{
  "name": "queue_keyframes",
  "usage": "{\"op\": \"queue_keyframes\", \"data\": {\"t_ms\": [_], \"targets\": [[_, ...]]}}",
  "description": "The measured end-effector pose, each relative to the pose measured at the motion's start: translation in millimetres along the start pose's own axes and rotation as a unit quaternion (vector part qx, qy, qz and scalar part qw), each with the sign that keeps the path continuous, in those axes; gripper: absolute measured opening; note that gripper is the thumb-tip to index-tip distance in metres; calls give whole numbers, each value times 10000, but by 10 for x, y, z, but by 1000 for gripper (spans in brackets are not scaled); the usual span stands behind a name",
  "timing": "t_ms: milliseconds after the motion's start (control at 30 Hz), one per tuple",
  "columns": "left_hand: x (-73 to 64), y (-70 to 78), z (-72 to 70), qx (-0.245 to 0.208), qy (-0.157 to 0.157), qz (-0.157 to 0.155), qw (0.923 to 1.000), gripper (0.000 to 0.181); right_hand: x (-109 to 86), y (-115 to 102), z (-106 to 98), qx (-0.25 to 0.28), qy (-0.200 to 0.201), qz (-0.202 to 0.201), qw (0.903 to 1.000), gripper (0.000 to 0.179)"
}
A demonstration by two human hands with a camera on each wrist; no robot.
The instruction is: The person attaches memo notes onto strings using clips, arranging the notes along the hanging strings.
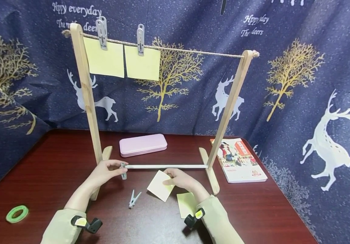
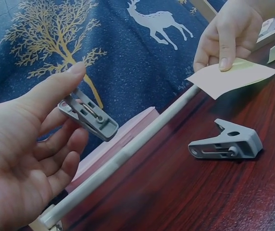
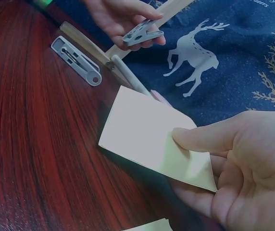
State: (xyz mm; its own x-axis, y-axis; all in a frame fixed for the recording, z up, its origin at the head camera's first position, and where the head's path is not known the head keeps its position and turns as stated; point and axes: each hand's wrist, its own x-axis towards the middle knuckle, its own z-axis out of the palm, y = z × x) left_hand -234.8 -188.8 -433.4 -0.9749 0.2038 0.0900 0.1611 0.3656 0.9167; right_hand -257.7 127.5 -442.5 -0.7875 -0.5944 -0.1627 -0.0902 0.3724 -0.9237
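My left hand (image 1: pixel 108 172) pinches a grey clothespin (image 2: pixel 90 115) between thumb and fingers, close to the left post of the wooden stand. In my right hand (image 1: pixel 179 179) is a pale yellow paper sheet (image 3: pixel 147 132), held with the thumb on top and the fingers beneath. A second grey clothespin (image 1: pixel 133 199) lies on the table between the hands. Another yellow sheet (image 1: pixel 186 204) rests on the table by the right wrist. Two yellow sheets, one on the left (image 1: pixel 105 59) and one beside it (image 1: pixel 142 63), hang from the rope, each under grey clothespins.
The wooden stand has a left post (image 1: pixel 88 91), a right post (image 1: pixel 231 108), a rope (image 1: pixel 193 51) on top and a white crossbar (image 1: pixel 166 166) below. Behind it lies a pink case (image 1: pixel 143 145). A book (image 1: pixel 241 161) is at right, a green tape roll (image 1: pixel 17 214) at left.
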Motion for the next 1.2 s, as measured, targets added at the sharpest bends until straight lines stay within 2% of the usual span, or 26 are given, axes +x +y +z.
{"op": "queue_keyframes", "data": {"t_ms": [233,533,733,833,967,1100,1200], "targets": [[33,5,34,114,275,-77,9995,42,-9,-27,-8,3,18,-54,10000,21],[48,115,91,-134,390,-64,9991,45,-21,-26,-32,-97,246,18,9996,23],[73,148,128,-17,531,-110,9985,47,-20,-47,-58,-166,398,61,9991,29],[98,188,133,11,576,24,9983,44,-20,-58,-82,-280,517,49,9983,32],[136,297,119,-45,555,306,9980,41,-13,-67,-109,-125,540,-128,9984,28],[176,470,83,-10,646,577,9962,40,-15,-99,-133,126,556,-289,9980,22],[215,633,49,87,744,830,9937,38,-22,-149,-166,41,675,-422,9968,20]]}}
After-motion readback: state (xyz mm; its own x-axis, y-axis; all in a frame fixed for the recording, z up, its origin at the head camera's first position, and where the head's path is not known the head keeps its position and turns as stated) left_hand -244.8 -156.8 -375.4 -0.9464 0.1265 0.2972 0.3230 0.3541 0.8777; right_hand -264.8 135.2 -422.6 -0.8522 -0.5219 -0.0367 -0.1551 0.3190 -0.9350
